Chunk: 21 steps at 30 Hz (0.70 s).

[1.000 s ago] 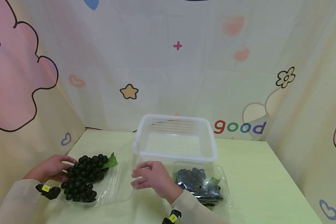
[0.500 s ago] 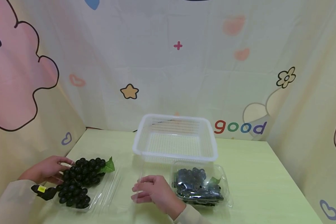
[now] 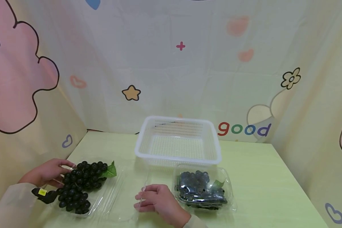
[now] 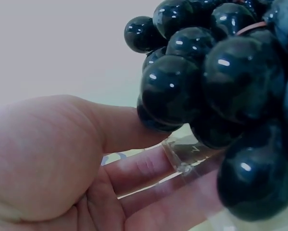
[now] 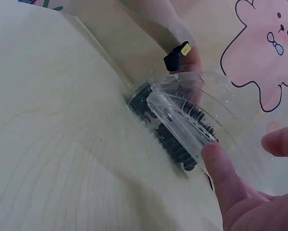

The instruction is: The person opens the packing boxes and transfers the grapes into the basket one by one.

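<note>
Left fingers gripping clear box, grapes beside

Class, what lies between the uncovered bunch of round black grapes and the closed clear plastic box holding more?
The head view shows an open, clear plastic lid there, with the person's right grip at its edge.

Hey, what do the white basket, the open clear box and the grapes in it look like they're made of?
White basket: probably molded plastic with a soft sheen, given its regular slots and rounded rim. Open clear box: likely thin, glossy plastic; it's see-through, with ribs catching the light. Grapes: smooth and shiny with crisp highlights; perhaps plastic imitations, but real fruit isn't ruled out.
</note>
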### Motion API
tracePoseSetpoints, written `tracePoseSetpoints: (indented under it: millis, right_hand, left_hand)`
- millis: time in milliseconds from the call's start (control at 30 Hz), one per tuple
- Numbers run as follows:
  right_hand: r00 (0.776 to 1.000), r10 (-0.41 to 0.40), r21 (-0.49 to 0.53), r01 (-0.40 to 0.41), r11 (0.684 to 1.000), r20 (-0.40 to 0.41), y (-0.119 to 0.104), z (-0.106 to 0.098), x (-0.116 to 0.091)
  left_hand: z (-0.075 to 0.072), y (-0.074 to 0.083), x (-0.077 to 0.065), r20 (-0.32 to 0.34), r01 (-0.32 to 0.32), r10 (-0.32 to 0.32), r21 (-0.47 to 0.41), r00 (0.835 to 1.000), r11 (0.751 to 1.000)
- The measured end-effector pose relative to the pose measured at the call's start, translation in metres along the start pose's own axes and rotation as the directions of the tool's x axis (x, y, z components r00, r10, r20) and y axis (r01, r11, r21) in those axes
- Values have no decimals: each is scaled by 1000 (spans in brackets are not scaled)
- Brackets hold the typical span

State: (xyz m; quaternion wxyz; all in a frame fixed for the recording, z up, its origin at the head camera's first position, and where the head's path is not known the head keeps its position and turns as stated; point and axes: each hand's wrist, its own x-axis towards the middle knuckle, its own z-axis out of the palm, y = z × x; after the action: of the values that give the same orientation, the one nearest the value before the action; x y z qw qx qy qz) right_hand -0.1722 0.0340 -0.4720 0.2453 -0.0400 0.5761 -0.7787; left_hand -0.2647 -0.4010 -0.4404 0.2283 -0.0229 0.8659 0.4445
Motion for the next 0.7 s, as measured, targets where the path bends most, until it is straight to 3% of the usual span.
tracePoseSetpoints:
  millis: [233, 367, 700]
  right_hand:
    - [999, 29, -44, -30, 999, -31, -1, 0, 2]
    - [998, 3, -73, -8, 997, -66, 0, 1, 4]
    - [992, -1, -129, -16, 992, -129, 0, 4, 4]
  left_hand:
    - [1, 0, 4, -13, -13, 13, 16, 1000, 1000]
    - [3, -1, 7, -22, -27, 28, 26, 999, 999]
    - [8, -2, 10, -27, -66, 65, -17, 997, 998]
